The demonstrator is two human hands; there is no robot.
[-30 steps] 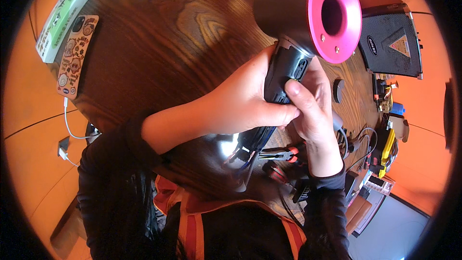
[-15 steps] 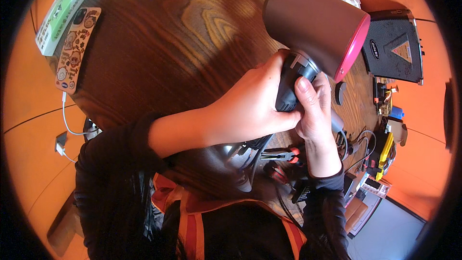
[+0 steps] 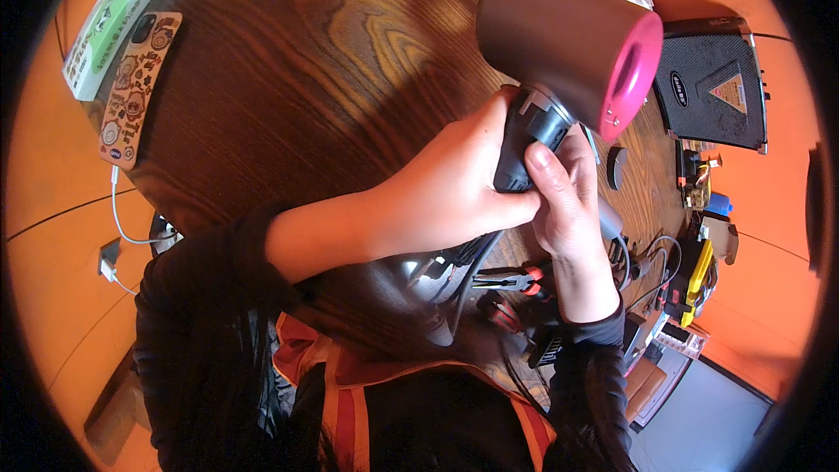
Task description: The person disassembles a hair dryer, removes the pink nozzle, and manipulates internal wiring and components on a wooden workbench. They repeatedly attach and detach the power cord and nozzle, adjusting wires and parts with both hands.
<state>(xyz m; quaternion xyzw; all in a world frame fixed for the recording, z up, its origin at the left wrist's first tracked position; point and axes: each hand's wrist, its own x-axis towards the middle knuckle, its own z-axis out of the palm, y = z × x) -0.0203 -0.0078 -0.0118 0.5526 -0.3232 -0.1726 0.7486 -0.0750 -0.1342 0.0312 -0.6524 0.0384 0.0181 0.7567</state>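
A hair dryer (image 3: 555, 52) with a dark barrel and a glossy pink end ring is held up over the table, tilted so the pink end points right. Its black handle (image 3: 517, 157), with a collar just below the barrel, sits between both hands. My left hand (image 3: 441, 179) is wrapped round this handle from the left. On the other side my right hand (image 3: 564, 197) closes on it too, thumb laid along the handle; its other fingers are mostly hidden. Below the hands a dark cable (image 3: 469, 284) curves down.
Pliers (image 3: 511, 280) with red-and-black grips lie below my hands, near another red-handled tool (image 3: 504, 313). A patterned phone (image 3: 138, 96) and a green-white box (image 3: 114, 26) lie at the far left of the wooden table (image 3: 288, 52). A black speaker (image 3: 712, 87) stands at right.
The hair dryer has turned slightly, so more of its pink end face shows. Both hands have shifted a little to the left with it, keeping their grip.
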